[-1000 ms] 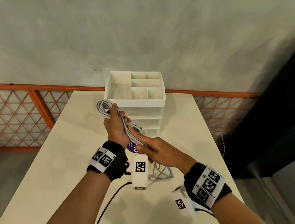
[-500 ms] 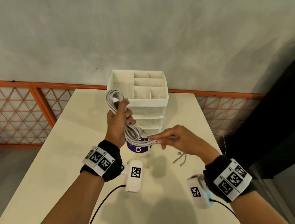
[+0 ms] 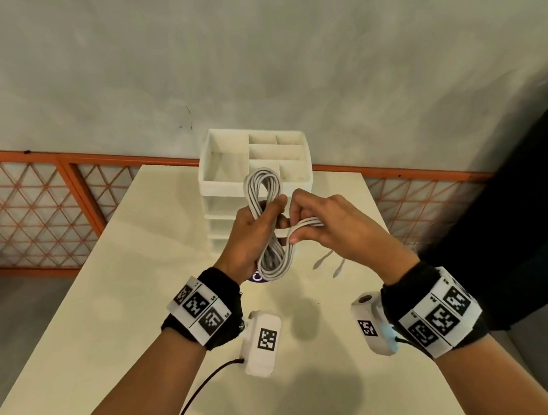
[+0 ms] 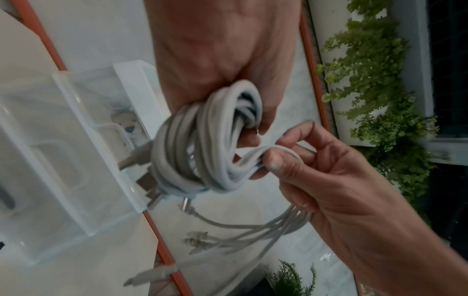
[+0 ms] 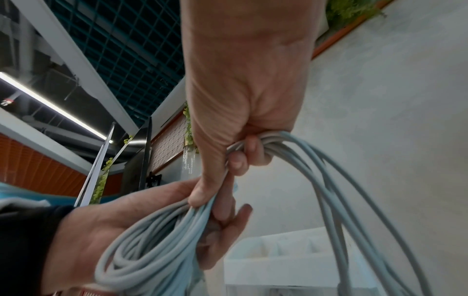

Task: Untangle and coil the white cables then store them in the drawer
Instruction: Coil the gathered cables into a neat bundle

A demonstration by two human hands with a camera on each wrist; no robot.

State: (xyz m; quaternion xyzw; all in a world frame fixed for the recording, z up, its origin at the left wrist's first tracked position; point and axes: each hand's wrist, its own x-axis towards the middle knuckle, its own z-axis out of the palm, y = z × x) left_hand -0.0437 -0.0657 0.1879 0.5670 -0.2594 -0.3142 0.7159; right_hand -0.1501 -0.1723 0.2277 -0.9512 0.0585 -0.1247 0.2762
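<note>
A coil of white cables (image 3: 266, 222) (image 4: 202, 144) (image 5: 152, 240) is held upright in the air above the table. My left hand (image 3: 254, 230) (image 4: 217, 66) (image 5: 121, 226) grips the coil round its middle. My right hand (image 3: 319, 226) (image 4: 298, 160) (image 5: 235, 160) pinches the loose strands beside the coil and holds them wrapped across it. The free ends with plugs (image 4: 197, 240) (image 3: 327, 262) hang below the right hand. The white drawer unit (image 3: 255, 182) (image 4: 63, 152) stands just behind the hands; one drawer stands open in the left wrist view with a cable inside.
The cream table (image 3: 142, 327) reaches to the grey wall, with an orange lattice rail (image 3: 24, 210) behind it. A purple object (image 3: 257, 277) sits on the table under the coil, mostly hidden. The table's right edge is close to my right arm.
Both hands rose and moved toward the drawer unit. The right hand came in from the right and brought the loose strands across the coil's middle.
</note>
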